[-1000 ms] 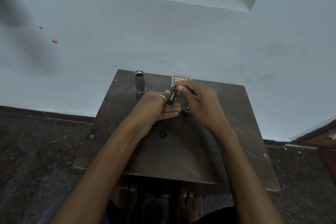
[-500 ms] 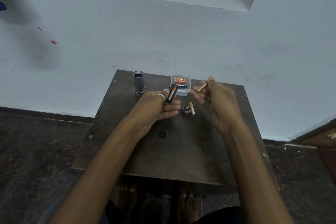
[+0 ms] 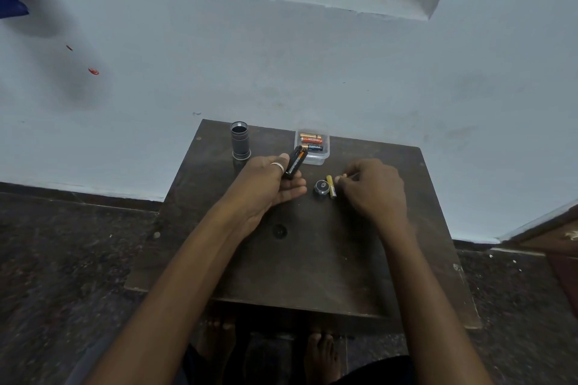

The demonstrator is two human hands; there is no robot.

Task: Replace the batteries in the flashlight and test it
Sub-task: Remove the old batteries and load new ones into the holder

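Note:
My left hand (image 3: pixel 272 181) holds a black battery holder (image 3: pixel 294 162) tilted upward, with a copper-and-black battery seated in it. The grey flashlight body (image 3: pixel 240 142) stands upright at the table's back left, its open end up. A black round end cap (image 3: pixel 322 187) lies right of my left hand, and a yellow battery (image 3: pixel 331 186) lies beside it. My right hand (image 3: pixel 372 189) is low over the table just right of the yellow battery, fingers curled, pinching a small battery of which only the tip shows.
A clear plastic box (image 3: pixel 312 147) with several copper-and-black batteries sits at the back of the dark wooden table (image 3: pixel 306 259). A pale wall rises directly behind. Dark speckled floor surrounds the table; bare feet show under its near edge.
My right hand pulled a battery out of the holder, lifted it to the right, then lowered it to the table next to the yellow battery. My left hand has kept the holder nearly still.

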